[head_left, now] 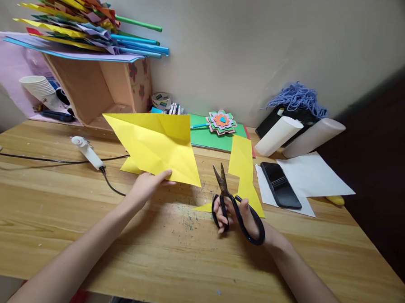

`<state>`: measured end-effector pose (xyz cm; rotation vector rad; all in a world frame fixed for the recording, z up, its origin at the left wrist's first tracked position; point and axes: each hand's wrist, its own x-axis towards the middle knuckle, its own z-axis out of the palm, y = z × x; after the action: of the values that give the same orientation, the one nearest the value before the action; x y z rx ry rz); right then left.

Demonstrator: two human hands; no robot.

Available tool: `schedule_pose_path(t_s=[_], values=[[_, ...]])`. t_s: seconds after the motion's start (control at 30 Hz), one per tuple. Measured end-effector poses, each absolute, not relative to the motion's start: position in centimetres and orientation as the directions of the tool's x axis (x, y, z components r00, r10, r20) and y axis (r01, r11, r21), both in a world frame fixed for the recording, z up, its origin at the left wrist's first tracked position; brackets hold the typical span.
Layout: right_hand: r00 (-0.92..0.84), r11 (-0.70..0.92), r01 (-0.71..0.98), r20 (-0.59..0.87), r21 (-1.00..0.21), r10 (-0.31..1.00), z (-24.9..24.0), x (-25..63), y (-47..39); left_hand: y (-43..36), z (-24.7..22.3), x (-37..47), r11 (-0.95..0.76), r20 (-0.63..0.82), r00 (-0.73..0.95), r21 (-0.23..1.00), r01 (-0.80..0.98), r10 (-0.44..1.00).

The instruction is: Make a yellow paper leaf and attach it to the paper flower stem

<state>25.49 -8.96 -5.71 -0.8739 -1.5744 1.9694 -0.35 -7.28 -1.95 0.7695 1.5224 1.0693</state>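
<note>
My left hand (150, 186) pinches the lower edge of a creased yellow sheet of paper (158, 144), thumb in front and fingers behind. The sheet is held up above the table, its top part folded or bent and darker. In my right hand (235, 214) is a pair of scissors (223, 191) with black handles, blades pointing up and slightly parted. Fingers pass through the handle loops. Beneath and behind the scissors lie yellow paper offcuts (242, 158) on the wooden table (169, 263). The scissors are apart from the held sheet.
At left lies a white glue gun (87, 152) with a black cord. A peach box (140, 87) carries stacked paper flowers (76, 23). Behind is a layered paper flower (221, 121) on a green board (210, 140). A phone (280, 185), white paper (313, 175) and paper rolls (280, 135) are at right.
</note>
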Motion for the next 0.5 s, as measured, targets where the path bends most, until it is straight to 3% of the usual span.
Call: schedule_pose_path(t_s=[0.2, 0.5], values=[[-0.787, -0.025, 0.240, -0.210, -0.970, 0.580, -4.1, 25.9, -9.5, -7.2, -2.2, -1.3, 0.320, -0.333, -0.172, 0.942, -0.100, 0.927], [-0.798, 0.012, 0.253, -0.202, -0.967, 0.568, -4.1, 25.5, -9.7, -7.3, -1.9, -0.6, 0.329, -0.353, -0.136, 0.928, -0.173, 0.926]])
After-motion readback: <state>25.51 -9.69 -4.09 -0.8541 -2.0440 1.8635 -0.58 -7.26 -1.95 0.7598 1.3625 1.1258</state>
